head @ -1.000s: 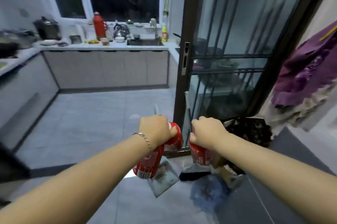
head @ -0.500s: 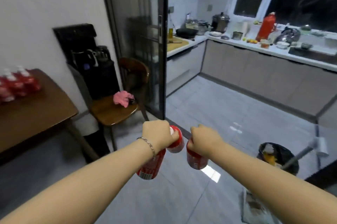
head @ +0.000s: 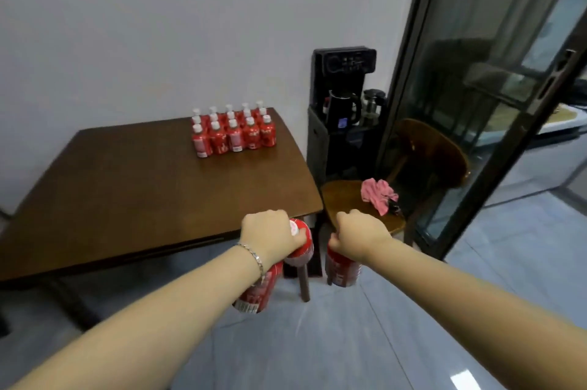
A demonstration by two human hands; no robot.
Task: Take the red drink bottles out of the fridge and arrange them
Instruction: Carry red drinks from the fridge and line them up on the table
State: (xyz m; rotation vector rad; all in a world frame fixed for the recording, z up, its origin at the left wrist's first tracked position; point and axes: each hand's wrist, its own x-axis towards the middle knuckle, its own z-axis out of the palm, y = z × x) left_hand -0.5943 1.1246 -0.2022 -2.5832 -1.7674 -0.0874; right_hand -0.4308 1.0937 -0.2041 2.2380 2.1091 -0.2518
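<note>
My left hand [head: 270,235] grips two red drink bottles by their tops: one hangs below the wrist [head: 259,292], the other [head: 300,245] pokes out to the right of the fingers. My right hand [head: 359,232] is closed on the top of a third red bottle [head: 343,267], which hangs under it. Both hands hover just off the near right corner of a brown wooden table [head: 127,192]. At the table's far right stand several red bottles with white caps [head: 233,132], packed in tidy rows.
A wooden chair [head: 355,199] with a pink cloth [head: 378,194] on its seat stands right of the table. Behind it is a black stand with a kettle [head: 343,103]. A dark-framed glass sliding door [head: 476,103] fills the right side. The floor is grey tile.
The view has swung left from the kitchen and sliding door to the table. The rows of bottles and the table are now in front. Both hands keep the same grip on their bottles.
</note>
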